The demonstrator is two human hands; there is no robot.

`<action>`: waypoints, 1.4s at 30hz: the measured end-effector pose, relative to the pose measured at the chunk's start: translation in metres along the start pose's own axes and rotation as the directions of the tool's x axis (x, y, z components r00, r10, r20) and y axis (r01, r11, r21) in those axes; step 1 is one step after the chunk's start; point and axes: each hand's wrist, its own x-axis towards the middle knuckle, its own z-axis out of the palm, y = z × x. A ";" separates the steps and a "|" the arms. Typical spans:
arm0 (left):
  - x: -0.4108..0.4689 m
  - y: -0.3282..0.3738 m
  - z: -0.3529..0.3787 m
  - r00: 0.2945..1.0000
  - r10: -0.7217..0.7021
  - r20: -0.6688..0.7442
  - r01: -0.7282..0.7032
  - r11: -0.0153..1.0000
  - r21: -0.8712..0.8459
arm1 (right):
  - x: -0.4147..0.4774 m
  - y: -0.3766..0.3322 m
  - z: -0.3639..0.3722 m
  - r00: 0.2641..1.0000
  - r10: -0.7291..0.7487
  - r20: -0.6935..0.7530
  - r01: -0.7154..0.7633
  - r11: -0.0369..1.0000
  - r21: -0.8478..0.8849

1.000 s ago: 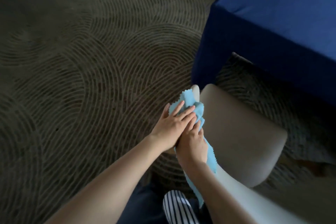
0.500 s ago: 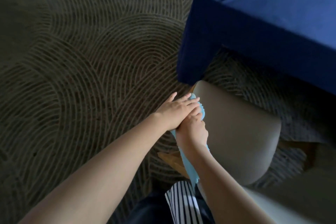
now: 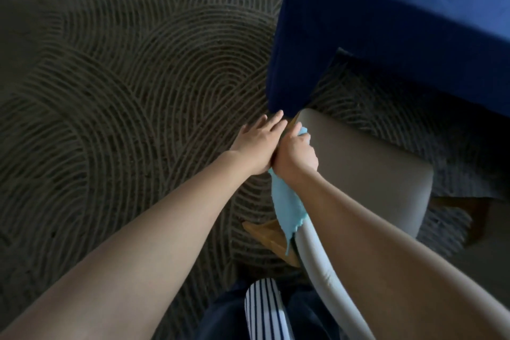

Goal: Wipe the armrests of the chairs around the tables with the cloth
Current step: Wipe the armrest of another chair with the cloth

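A light blue cloth (image 3: 287, 204) is wrapped around the left armrest (image 3: 317, 254) of a beige chair (image 3: 367, 174). My right hand (image 3: 296, 154) is closed on the cloth near the armrest's front end, and the cloth's tail hangs down below my wrist. Beside it on the left, my left hand (image 3: 259, 141) lies with its fingers stretched forward, its palm against my right hand; what it touches underneath is hidden. The chair's seat is pushed toward a table under a dark blue tablecloth (image 3: 386, 14).
The blue tablecloth's corner (image 3: 284, 85) hangs down just beyond my fingertips. Wooden chair legs (image 3: 270, 237) show below the armrest. Patterned dark carpet (image 3: 124, 91) fills the left side. My striped clothing (image 3: 262, 309) is at the bottom.
Both hands have slid forward along the armrest toward the table corner with the cloth. My left hand's fingers have stretched out straighter, and less cloth shows ahead of my hands.
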 end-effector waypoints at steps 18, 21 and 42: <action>-0.067 0.019 0.042 0.990 -0.139 -0.011 0.136 0.981 -0.140 | -0.048 0.017 0.034 0.961 -0.197 -0.196 0.120 0.931 -0.346; -0.088 0.030 0.048 0.988 -0.151 -0.016 0.148 0.982 -0.113 | -0.071 0.028 0.035 0.954 -0.238 -0.182 0.164 0.923 -0.348; -0.192 0.151 0.126 0.885 0.139 -0.445 0.105 0.871 0.480 | -0.200 0.204 0.043 0.707 -0.677 -0.207 0.510 0.689 -0.514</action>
